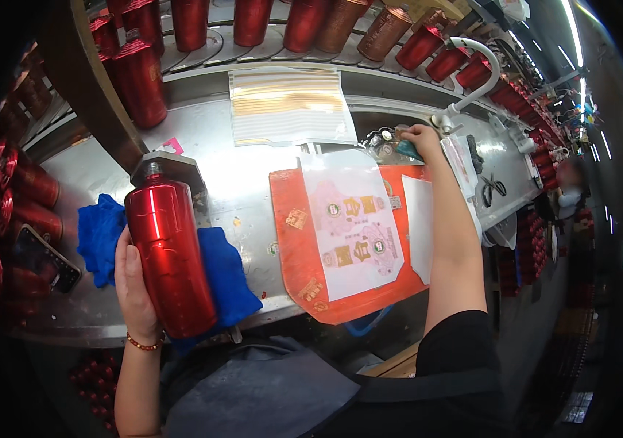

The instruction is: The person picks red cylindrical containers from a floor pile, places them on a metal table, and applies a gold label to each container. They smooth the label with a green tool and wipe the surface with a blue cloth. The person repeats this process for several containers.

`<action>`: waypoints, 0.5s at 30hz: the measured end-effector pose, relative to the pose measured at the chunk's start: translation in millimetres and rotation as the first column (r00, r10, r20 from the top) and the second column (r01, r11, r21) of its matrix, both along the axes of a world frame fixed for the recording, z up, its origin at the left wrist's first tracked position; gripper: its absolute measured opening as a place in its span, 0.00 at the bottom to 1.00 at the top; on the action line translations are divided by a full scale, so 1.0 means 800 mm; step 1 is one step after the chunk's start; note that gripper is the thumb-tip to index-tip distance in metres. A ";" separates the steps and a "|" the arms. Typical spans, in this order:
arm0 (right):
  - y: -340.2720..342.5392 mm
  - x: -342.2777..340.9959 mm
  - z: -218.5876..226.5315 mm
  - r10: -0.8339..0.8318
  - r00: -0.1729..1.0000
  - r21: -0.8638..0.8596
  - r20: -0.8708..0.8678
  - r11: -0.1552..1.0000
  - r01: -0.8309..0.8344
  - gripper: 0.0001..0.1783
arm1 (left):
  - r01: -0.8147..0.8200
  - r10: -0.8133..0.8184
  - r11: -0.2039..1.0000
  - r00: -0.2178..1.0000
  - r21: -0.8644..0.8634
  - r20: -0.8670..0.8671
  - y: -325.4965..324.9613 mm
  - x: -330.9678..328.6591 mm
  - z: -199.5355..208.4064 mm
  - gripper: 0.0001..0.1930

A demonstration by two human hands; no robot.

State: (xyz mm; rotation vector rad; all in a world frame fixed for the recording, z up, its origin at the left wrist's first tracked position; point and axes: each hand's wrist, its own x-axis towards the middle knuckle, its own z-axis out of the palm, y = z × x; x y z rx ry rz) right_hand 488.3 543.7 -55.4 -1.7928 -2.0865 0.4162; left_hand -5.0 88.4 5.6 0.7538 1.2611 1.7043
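A glossy red metal bottle (169,255) lies at the left on blue cloth (229,281), its neck resting against a dark block (189,169). My left hand (135,288) is closed around the bottle's left side, thumb and palm pressed to it. Far off to the right, my right hand (422,139) is closed on a teal-green piece (408,150) whose kind I cannot make out. It is over a recessed basin (384,124) with small round shiny things inside. A printed decal sheet (355,226) lies on an orange board (293,241) between my hands.
Red bottles (192,25) stand along a conveyor (206,51) at the back. A striped sheet (286,109) lies mid-table. A white curved faucet (488,69) rises behind my right hand. Scissors (494,190) are at the right, a phone (45,255) and more bottles at the left.
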 end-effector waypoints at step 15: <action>-0.340 -0.298 0.265 0.745 0.577 0.166 -0.335 0.650 -0.742 0.04 | 0.162 -0.176 0.981 0.974 -0.106 -0.142 0.011 -0.003 0.047 0.37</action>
